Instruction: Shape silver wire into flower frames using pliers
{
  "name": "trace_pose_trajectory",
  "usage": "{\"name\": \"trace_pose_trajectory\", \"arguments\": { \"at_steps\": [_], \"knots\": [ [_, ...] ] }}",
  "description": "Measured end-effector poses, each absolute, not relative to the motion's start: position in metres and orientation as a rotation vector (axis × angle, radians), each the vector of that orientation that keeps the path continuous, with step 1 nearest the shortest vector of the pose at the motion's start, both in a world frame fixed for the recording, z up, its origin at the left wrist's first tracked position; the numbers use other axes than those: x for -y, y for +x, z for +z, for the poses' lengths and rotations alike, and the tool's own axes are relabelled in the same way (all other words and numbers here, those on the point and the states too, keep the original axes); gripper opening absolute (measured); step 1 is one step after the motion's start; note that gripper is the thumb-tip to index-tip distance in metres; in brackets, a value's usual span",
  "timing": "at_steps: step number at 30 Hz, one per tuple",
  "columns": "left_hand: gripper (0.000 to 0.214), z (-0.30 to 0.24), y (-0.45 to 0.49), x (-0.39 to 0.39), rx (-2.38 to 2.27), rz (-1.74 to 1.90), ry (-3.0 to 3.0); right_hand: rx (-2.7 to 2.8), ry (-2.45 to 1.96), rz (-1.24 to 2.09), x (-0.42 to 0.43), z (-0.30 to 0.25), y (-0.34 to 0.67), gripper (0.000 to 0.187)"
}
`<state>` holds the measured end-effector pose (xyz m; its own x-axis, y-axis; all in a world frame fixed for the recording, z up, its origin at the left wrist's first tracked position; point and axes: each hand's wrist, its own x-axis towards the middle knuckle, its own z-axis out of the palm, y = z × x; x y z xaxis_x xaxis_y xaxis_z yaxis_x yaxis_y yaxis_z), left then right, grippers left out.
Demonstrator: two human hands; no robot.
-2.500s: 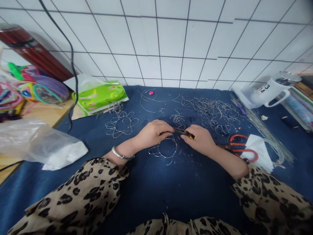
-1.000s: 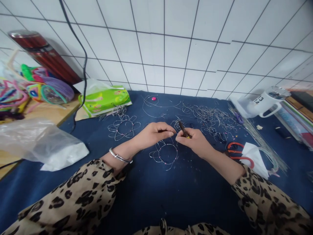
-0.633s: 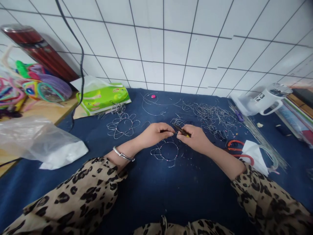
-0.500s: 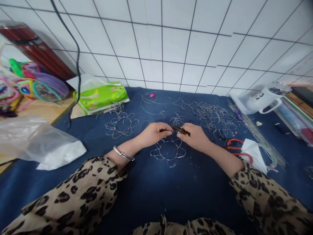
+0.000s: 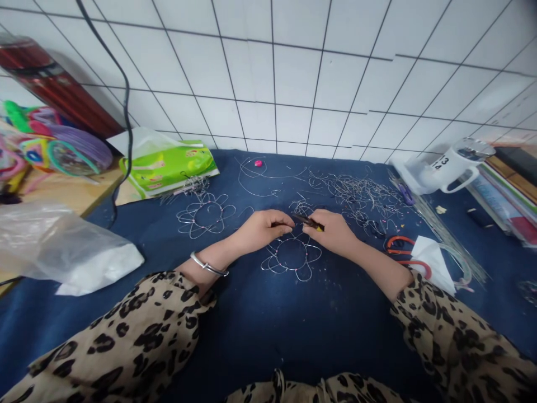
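My right hand (image 5: 331, 230) is closed around a pair of pliers (image 5: 302, 219) with dark jaws and a bit of yellow on the handle. The jaws point left, toward the fingertips of my left hand (image 5: 268, 228). Those fingers pinch the top of a flower-shaped wire frame (image 5: 307, 254), a ring with looped petals and small pink dots at the joints. It hangs or lies just below both hands; which, I cannot tell. A second wire flower (image 5: 205, 218) lies on the blue cloth (image 5: 251, 324) to the left.
Tangled wire scraps (image 5: 361, 193) and straight wires (image 5: 444, 229) lie on the right, near orange-handled scissors (image 5: 405, 252) and a white mug (image 5: 455, 165). At left are a green tissue pack (image 5: 168, 168) and a plastic bag (image 5: 75, 246). A pink bead-like piece (image 5: 258, 163) lies at the back.
The wire flower has turned slightly, its bottom petal swinging to the right. Both hands keep their grip near the same spot. The whole view has shifted a little.
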<state>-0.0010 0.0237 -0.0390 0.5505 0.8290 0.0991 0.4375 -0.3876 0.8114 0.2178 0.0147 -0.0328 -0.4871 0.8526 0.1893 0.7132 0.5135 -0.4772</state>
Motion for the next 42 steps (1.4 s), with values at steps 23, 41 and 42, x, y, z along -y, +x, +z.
{"name": "trace_pose_trajectory", "arguments": {
  "at_steps": [23, 41, 42],
  "knots": [
    [0.022, -0.009, 0.008, -0.006, -0.930, 0.745, 1.597, 2.100, -1.450, 0.732, 0.008, 0.006, 0.207, 0.010],
    [0.015, -0.011, 0.017, 0.005, -1.025, 0.656, 1.360, 2.124, -1.484, 0.545, 0.018, 0.002, 0.197, 0.021],
    [0.014, -0.010, 0.017, 0.005, -1.019, 0.660, 1.358, 2.124, -1.475, 0.558, 0.018, 0.002, 0.197, 0.020]
  ]
}}
